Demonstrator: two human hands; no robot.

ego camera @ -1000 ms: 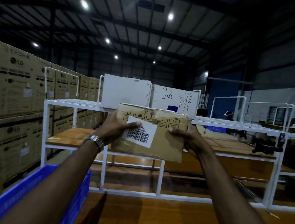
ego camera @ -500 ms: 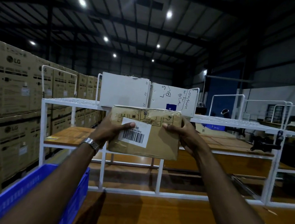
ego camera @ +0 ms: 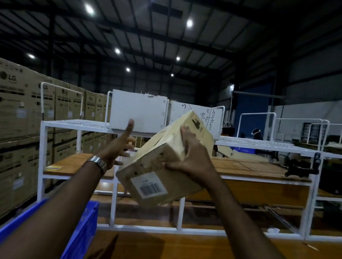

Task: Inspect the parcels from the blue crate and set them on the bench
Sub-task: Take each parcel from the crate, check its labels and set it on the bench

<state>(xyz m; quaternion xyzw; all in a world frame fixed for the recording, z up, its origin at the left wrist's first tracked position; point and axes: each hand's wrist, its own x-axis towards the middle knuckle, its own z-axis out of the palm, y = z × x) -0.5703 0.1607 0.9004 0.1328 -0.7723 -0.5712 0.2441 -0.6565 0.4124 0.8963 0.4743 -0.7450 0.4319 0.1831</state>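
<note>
Wooden bench under dim warehouse ceiling lights.

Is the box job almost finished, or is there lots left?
Nothing looks set down yet: the bench in view holds no parcels. One parcel is in hand, tilted in the air; the right hand grips it while the left hand is open beside it. It must still go down. The blue crate's inside is hidden.
</note>
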